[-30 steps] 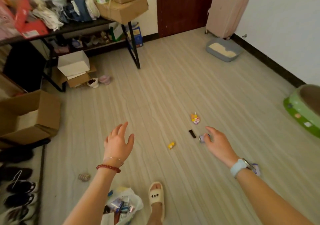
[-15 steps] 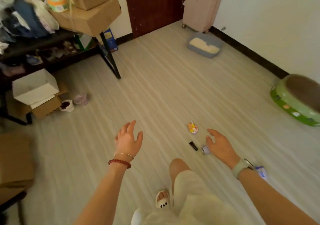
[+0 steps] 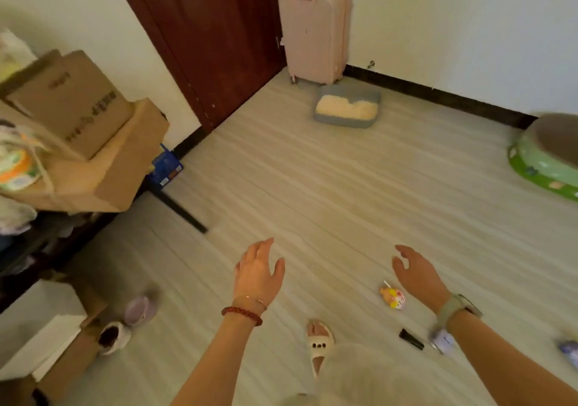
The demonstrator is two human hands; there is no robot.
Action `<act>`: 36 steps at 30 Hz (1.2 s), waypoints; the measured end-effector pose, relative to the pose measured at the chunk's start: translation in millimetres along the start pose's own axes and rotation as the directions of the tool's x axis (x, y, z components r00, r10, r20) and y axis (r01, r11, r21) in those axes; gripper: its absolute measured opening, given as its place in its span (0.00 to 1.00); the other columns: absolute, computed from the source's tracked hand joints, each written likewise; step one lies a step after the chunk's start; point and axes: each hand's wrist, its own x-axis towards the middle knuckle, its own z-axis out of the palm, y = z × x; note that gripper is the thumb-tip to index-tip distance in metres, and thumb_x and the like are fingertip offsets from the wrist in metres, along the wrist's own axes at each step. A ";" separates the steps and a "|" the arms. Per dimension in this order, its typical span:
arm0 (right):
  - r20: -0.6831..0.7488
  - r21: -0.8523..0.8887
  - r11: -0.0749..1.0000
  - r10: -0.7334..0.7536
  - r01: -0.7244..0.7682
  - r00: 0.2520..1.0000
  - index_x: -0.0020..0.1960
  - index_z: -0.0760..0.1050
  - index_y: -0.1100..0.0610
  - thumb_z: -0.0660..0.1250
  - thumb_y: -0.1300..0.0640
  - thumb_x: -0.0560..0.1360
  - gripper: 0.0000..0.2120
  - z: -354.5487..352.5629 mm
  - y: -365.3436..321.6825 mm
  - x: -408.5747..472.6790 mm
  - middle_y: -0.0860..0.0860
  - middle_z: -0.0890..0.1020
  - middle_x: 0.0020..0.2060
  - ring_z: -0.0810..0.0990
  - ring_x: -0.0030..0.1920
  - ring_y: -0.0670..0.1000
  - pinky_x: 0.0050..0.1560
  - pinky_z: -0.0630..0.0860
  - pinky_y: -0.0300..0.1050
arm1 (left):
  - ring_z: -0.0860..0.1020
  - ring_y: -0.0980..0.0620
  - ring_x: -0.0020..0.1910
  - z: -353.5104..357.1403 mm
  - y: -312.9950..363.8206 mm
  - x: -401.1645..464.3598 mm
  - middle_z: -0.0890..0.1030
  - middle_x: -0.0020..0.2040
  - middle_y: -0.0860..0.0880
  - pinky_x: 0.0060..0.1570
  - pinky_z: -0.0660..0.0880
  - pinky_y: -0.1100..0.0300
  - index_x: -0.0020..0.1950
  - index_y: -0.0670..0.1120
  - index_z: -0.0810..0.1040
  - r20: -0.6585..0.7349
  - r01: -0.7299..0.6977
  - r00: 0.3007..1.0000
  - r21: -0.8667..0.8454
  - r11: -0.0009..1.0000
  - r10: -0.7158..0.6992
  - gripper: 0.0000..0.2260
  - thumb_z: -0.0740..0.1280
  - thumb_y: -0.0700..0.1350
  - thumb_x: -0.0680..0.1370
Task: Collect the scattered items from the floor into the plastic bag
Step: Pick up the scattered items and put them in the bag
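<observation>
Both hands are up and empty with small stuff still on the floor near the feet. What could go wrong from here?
The black stick and the small bluish item lie close to the slippered foot; a step could crush or kick them. The right hand has reached past the yellow packet, so it may get missed. No plastic bag is in view, so anything picked up must be carried back to it.

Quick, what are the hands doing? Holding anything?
Left hand: open, empty.
Right hand: open, empty.
</observation>
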 end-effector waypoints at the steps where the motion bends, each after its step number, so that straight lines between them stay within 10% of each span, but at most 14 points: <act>1: -0.022 0.012 1.000 0.017 -0.017 1.000 0.69 0.63 0.60 0.57 0.58 0.79 0.20 -2.2 -13.4 11.9 0.62 0.72 0.65 0.75 0.60 0.62 0.61 0.68 0.49 | 0.66 0.45 0.68 -7.6 7.0 27.1 0.68 0.69 0.45 0.67 0.63 0.47 0.70 0.47 0.64 0.023 -0.034 0.999 0.027 0.999 0.033 0.22 0.61 0.49 0.77; 9: -0.208 0.222 0.954 0.249 -0.202 0.946 0.69 0.64 0.61 0.58 0.57 0.78 0.20 -30.9 -40.3 75.1 0.60 0.72 0.66 0.70 0.66 0.59 0.67 0.67 0.52 | 0.67 0.43 0.67 7.9 119.0 203.0 0.68 0.69 0.44 0.63 0.66 0.48 0.71 0.46 0.63 0.315 -0.486 0.844 0.108 0.867 0.434 0.22 0.60 0.49 0.78; 15: -0.333 0.536 0.741 0.626 -0.405 0.705 0.68 0.66 0.60 0.58 0.58 0.78 0.19 -31.6 -6.4 83.6 0.60 0.73 0.64 0.70 0.65 0.59 0.64 0.62 0.45 | 0.65 0.45 0.68 85.8 221.4 263.5 0.66 0.69 0.45 0.65 0.64 0.51 0.71 0.48 0.62 0.639 -0.784 0.489 0.023 0.621 0.593 0.22 0.59 0.50 0.78; 23: -0.130 0.829 0.302 0.923 -0.471 0.363 0.68 0.66 0.61 0.59 0.60 0.77 0.19 15.0 61.7 54.7 0.61 0.73 0.63 0.71 0.64 0.59 0.65 0.64 0.48 | 0.66 0.44 0.68 212.0 282.3 224.9 0.67 0.69 0.43 0.66 0.65 0.48 0.70 0.47 0.62 0.896 -0.926 0.082 -0.093 0.365 0.437 0.22 0.60 0.49 0.78; 30: 0.006 0.887 0.106 0.971 -0.450 0.239 0.68 0.66 0.59 0.59 0.59 0.77 0.19 99.9 213.9 110.8 0.60 0.73 0.63 0.72 0.63 0.58 0.63 0.68 0.49 | 0.66 0.44 0.68 419.1 265.9 207.6 0.67 0.68 0.41 0.67 0.63 0.54 0.70 0.44 0.63 0.956 -0.919 0.029 -0.090 0.385 0.291 0.23 0.62 0.47 0.77; 36: -0.088 0.768 0.236 0.959 -0.595 0.268 0.71 0.58 0.58 0.59 0.56 0.77 0.24 209.6 385.9 220.6 0.57 0.67 0.67 0.65 0.67 0.58 0.65 0.64 0.50 | 0.67 0.42 0.66 639.3 193.0 223.9 0.67 0.67 0.40 0.65 0.64 0.55 0.71 0.45 0.62 0.984 -0.920 0.061 -0.010 0.393 0.168 0.25 0.61 0.51 0.76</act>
